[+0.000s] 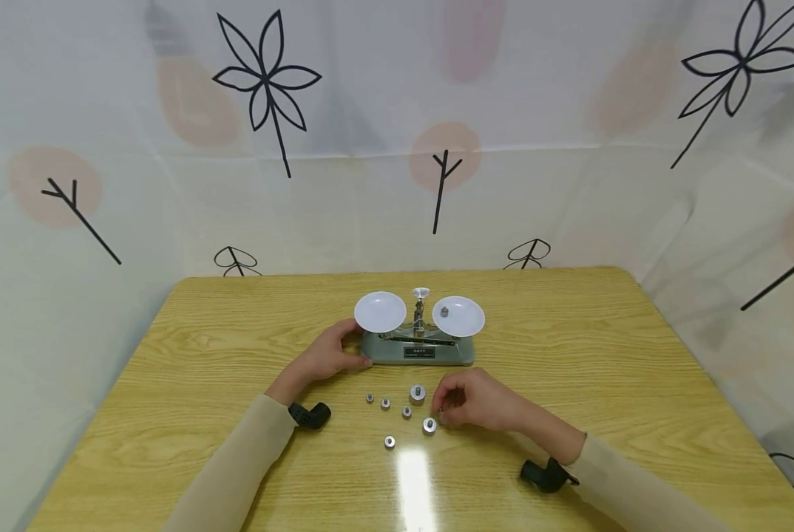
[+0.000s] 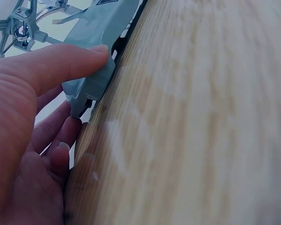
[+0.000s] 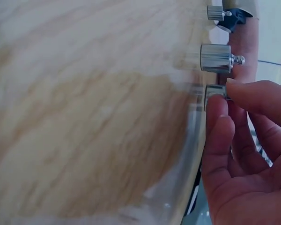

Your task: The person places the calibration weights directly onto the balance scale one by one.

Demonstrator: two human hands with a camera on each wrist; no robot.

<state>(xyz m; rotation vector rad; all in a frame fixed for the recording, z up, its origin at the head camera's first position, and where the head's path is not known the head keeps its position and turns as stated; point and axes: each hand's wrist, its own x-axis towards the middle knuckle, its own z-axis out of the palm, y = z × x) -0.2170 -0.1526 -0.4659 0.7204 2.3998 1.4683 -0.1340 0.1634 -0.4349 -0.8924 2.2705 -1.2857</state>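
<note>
1. A wooden table seen from above; clock directions take its far edge as twelve. A balance scale with a grey-green base stands toward twelve o'clock.
2. The scale carries two white pans. The nine o'clock pan shows a bare surface; the three o'clock pan holds one metal weight, set toward that pan's own nine.
3. The person's left hand is at the scale's nine o'clock end, gripping the base: thumb on the front face, fingers round the end and behind.
4. The right hand, well apart from the left, is between four and five o'clock from the scale. Its thumb and a finger pinch a small weight at the tabletop.
5. More knobbed metal weights stand at the scale's six o'clock side. From the biggest one, two lie toward nine, a small one just beside it at seven, another farther out at seven, and one near five, close to the right fingertips.
6. Beige sleeves cover both forearms; a patterned white cloth hangs beyond the table at twelve.
</note>
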